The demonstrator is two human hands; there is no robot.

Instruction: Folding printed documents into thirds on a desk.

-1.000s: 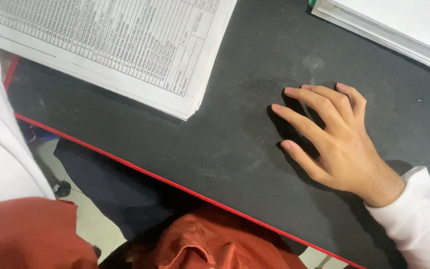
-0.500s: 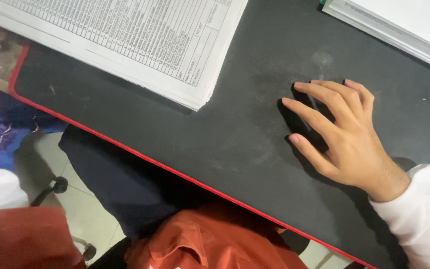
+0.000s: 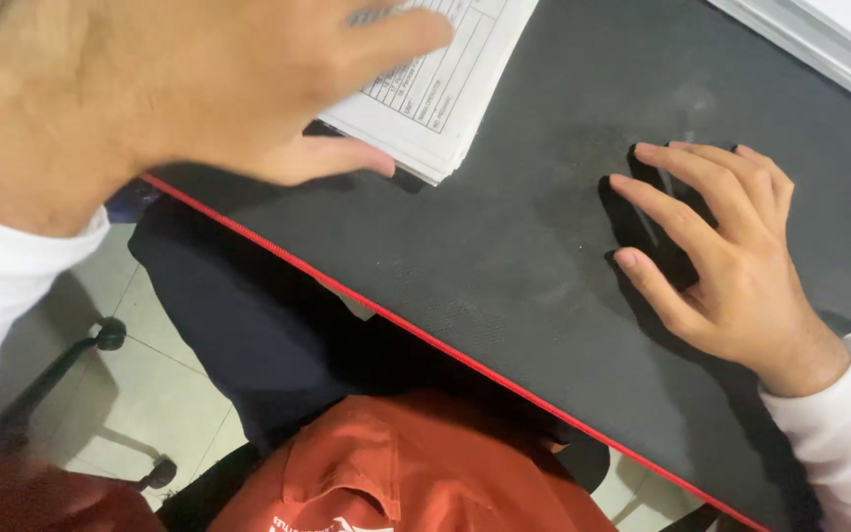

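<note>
My right hand [image 3: 736, 271] lies on a black computer mouse [image 3: 654, 234] on the black desk mat [image 3: 504, 246], fingers curved over it and thumb along its near side. My left hand [image 3: 150, 89] is large and blurred at the upper left, fingers spread over a stack of printed sheets [image 3: 445, 94]. Its thumb points along the stack's near edge. I cannot tell whether it presses on the paper. White sleeves cover both wrists.
The mat's red-trimmed edge [image 3: 425, 340] runs diagonally across the view. A second paper stack [image 3: 829, 49] sits at the top right corner. Below the desk are my orange-clad lap [image 3: 406, 463], a dark chair seat [image 3: 248, 325] and chair castors [image 3: 110, 335] on a tiled floor.
My left hand has come into view from the left and now covers most of the printed stack. The view shifted so everything sits further right; the right hand stays on the mouse.
</note>
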